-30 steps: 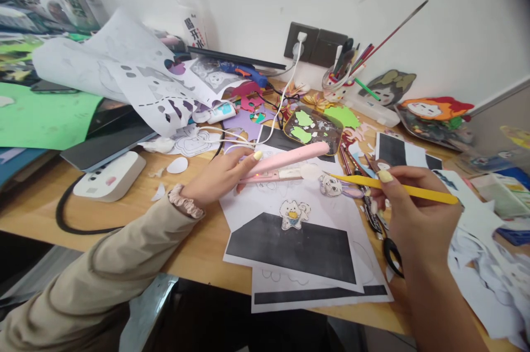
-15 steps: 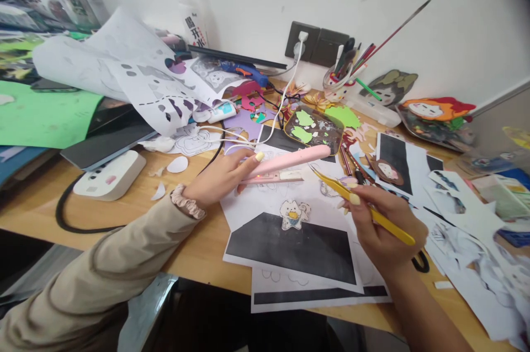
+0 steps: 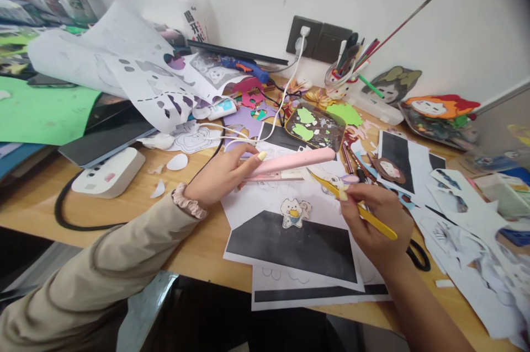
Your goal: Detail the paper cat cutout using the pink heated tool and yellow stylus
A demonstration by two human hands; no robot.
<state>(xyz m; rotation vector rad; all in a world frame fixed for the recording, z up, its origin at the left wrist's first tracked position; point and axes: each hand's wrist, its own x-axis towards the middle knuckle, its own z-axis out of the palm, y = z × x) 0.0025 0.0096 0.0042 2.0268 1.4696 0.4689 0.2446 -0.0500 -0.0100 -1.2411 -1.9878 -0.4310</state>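
Desk (image 3: 49,197) of light wood fills the frame, cluttered edge to edge. White paper sheets (image 3: 136,73) with cut-out holes pile up in the upper left, green sheet (image 3: 41,112) at far left. Printed pages with black trapezoid (image 3: 292,247) lie at lower center, 2 or more stacked. White power strip (image 3: 108,172) sits left of center with a black cable looping toward the desk edge. Wall socket (image 3: 317,43) at top center has a white plug and cord running down to the middle. Pen cup (image 3: 340,79) with brushes stands right of the socket, dark tray of green scraps (image 3: 318,126) just below it. Left hand (image 3: 221,175), beige sleeve, wraps its fingers around the near end of a pink heat sealer (image 3: 290,163) at center frame, thumb on top; the sealer's arms look only slightly apart. Right hand (image 3: 379,219) at lower right center pinches yellow tweezers (image 3: 351,202) between thumb and fingertips, tips pointing up-left toward the sealer's far end and touching a small pale cutout (image 3: 337,180); whether the tips grip it, cannot tell. Dog sticker (image 3: 295,212) lies on the pages just below the sealer, between both hands. Black scissors handle (image 3: 418,257) peeks out behind the right wrist.
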